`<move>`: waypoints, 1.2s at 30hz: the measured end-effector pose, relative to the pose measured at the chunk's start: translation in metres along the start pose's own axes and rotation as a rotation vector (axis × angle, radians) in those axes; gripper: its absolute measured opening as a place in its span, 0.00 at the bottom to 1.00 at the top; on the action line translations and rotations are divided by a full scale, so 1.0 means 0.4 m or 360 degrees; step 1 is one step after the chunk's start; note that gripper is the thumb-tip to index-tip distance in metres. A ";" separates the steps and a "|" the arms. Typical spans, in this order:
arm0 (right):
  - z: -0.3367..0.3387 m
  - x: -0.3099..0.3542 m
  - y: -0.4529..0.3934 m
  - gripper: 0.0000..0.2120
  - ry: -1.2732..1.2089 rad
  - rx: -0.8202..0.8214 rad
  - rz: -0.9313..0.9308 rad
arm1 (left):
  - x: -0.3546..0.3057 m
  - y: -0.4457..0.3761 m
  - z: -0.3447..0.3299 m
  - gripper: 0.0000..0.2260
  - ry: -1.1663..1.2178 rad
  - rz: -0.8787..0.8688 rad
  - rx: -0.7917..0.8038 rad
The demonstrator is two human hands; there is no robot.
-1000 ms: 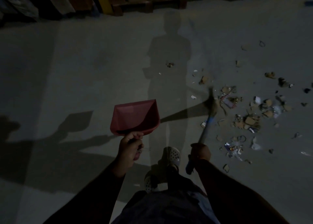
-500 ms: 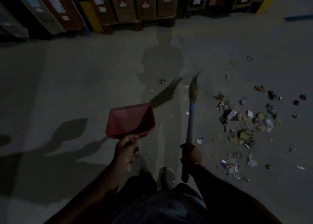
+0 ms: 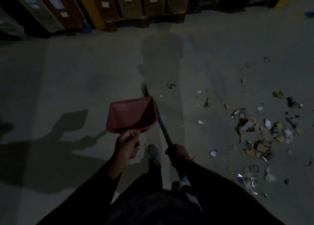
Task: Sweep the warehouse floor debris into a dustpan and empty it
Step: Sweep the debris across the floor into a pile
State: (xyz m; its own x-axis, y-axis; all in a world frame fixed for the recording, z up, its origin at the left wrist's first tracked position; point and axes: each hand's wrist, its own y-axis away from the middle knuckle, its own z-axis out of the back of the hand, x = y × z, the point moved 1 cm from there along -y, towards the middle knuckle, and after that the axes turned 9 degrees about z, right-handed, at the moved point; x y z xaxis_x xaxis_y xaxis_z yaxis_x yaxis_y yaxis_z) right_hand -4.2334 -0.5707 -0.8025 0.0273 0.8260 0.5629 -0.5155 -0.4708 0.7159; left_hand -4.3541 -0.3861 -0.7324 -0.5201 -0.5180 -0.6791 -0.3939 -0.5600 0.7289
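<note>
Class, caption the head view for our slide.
Left hand holds red dustpan, right hand grips broom; debris lies right.

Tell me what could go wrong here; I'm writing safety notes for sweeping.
1. The debris lies scattered wide on the right, while the broom points left, away from it; a hard sweep may spread it further.
2. The dustpan is held off the floor.
3. Dim light may hide small bits.

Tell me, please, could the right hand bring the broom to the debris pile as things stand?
Probably yes: the right hand grips the broom, and bare floor lies between it and the debris pile to the right; the dustpan sits on the other side.
</note>
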 end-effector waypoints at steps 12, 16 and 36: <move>0.128 0.023 -0.155 0.10 -0.0627 -0.0645 -0.0470 | -0.183 -0.179 -0.017 0.09 -0.0210 0.0005 0.0189; 0.158 0.005 -0.169 0.08 -0.0486 -0.0793 -0.0585 | -0.208 -0.193 -0.044 0.08 -0.0250 0.0003 0.0254; 0.031 -0.173 0.141 0.10 -0.0278 0.0063 -0.0102 | 0.048 0.015 -0.146 0.12 -0.0264 0.0052 0.0201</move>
State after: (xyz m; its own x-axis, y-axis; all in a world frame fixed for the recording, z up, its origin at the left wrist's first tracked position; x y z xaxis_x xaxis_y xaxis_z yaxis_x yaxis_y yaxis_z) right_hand -4.2539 -0.6582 -0.7960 0.2093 0.7901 0.5762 -0.4737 -0.4336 0.7666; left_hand -4.3223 -0.4372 -0.7463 -0.6475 -0.4154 -0.6389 -0.4614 -0.4536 0.7625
